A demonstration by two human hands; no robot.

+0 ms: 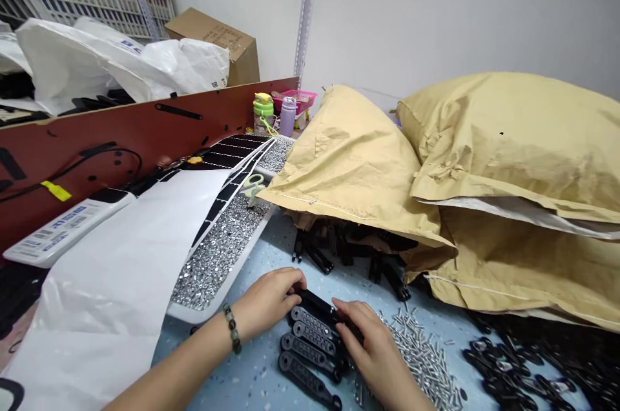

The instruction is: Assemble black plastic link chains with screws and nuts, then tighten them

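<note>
Several black plastic bars (304,357) with ribbed faces lie side by side in a row on the blue tabletop (232,372). At the far end of the row, my left hand (274,298) pinches the left end of a black bar (317,302) between thumb and fingers. My right hand (365,340) is closed at the right end of the same bar, its fingertips partly hiding it. A pile of small silver rivets (419,353) lies just right of my right hand.
A large paper sack (349,159) spills black parts (339,246) behind my hands; more sacks (508,139) stand right. Small black parts (513,372) are heaped at lower right. On the left are a tray of metal pieces (220,256), scissors (252,188) and a white sheet (130,256).
</note>
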